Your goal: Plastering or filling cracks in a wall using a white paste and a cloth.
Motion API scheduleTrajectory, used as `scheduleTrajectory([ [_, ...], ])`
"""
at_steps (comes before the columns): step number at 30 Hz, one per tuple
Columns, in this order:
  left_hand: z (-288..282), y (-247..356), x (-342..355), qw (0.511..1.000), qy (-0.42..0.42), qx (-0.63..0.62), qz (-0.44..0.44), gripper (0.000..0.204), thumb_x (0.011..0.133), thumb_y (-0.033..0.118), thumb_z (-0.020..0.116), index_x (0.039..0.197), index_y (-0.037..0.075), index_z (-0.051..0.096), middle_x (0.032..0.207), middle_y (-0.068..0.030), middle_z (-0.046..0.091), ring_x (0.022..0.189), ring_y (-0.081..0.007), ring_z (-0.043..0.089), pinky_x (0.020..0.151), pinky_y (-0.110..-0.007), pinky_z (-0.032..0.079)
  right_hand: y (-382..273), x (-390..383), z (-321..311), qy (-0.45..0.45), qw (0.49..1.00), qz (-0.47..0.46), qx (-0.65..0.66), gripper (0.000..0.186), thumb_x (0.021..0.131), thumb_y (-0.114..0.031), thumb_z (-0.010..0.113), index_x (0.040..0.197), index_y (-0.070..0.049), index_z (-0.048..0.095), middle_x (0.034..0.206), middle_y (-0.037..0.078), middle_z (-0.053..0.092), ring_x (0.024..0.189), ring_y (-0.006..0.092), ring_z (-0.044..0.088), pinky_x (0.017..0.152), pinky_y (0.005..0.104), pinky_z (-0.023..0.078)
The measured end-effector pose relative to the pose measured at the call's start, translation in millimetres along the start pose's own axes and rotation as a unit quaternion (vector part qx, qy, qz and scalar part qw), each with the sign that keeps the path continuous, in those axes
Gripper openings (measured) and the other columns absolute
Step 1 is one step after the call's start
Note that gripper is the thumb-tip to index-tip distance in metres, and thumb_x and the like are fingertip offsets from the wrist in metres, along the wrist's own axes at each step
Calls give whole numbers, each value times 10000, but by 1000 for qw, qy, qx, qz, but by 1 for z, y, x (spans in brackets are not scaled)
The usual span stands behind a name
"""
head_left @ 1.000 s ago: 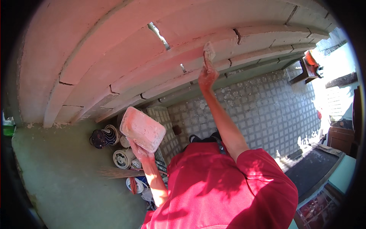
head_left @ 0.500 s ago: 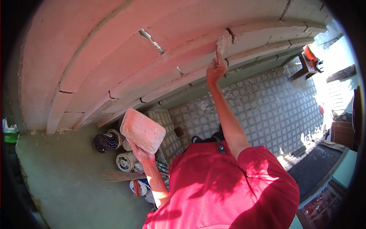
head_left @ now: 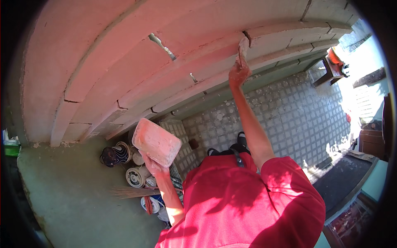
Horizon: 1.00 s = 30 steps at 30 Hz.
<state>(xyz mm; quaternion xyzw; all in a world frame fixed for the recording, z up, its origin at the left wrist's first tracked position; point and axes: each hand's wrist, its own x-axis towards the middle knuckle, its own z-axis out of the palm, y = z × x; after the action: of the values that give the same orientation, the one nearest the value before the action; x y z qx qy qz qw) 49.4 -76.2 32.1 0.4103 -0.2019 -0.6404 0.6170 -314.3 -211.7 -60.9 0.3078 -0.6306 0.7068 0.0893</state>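
My right hand (head_left: 239,75) is closed on a pale, plaster-smeared putty knife (head_left: 243,46), raised against the pink-tinted, ridged wall (head_left: 198,37) just beside a short dark crack in a ledge. Two irregular pale slots show in the wall to its left. Lower down, my left hand (head_left: 157,164) holds a pink-stained rectangular plastic tray (head_left: 157,140) from beneath, with its fingers partly hidden by it. Both forearms come from the red shirt at the lower edge.
Buckets (head_left: 135,177) and a twig broom (head_left: 126,191) stand below left. A tiled floor (head_left: 281,115) stretches right toward a stool (head_left: 328,75) with an orange container (head_left: 334,57). A dark slab (head_left: 339,186) lies at lower right, beside bright sunlight. My feet show below.
My right hand with the putty knife has moved right and slightly up along the wall, nearer the crack. The tray in my left hand has shifted only slightly.
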Motion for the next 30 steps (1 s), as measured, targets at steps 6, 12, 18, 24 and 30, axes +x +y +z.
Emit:
scheduleTrajectory([
  [6,-5,-1,9,1000,-5,-16,-16,622,910,484,447,1392,118,302,1409,-93,360,1257,-299,396,1023,-494,358,-33,-72,11,-86,989,-65,98,324,838,-38,488,1141,-16,602,1045,193,624,804,277,653,699,297,485],
  [12,-2,3,4,999,2,-51,-13,607,907,457,476,1377,103,331,1390,-97,383,1241,-304,413,999,-489,393,-11,-4,-17,-19,999,1,-25,315,843,-32,489,1134,-14,607,1005,182,644,719,253,636,661,289,474],
  [18,-10,4,1,1000,-8,-21,1,603,915,469,450,1384,116,317,1403,-90,369,1258,-294,394,1031,-491,350,-7,-34,12,-38,998,-35,-22,350,819,-13,504,1156,-16,598,1026,201,635,796,265,652,709,334,484],
  [24,-20,15,3,999,13,-17,25,590,917,459,453,1379,114,326,1388,-90,390,1244,-291,412,1017,-486,370,-30,-94,2,-145,985,-16,91,303,883,-55,489,1163,6,589,1161,137,611,1001,197,619,814,283,468],
  [30,-35,22,1,999,-1,-44,-1,582,916,451,462,1385,136,322,1391,-86,384,1243,-293,411,1008,-493,376,18,-29,-5,25,999,31,14,276,895,-87,507,1132,17,603,1086,128,643,879,145,595,721,259,456],
])
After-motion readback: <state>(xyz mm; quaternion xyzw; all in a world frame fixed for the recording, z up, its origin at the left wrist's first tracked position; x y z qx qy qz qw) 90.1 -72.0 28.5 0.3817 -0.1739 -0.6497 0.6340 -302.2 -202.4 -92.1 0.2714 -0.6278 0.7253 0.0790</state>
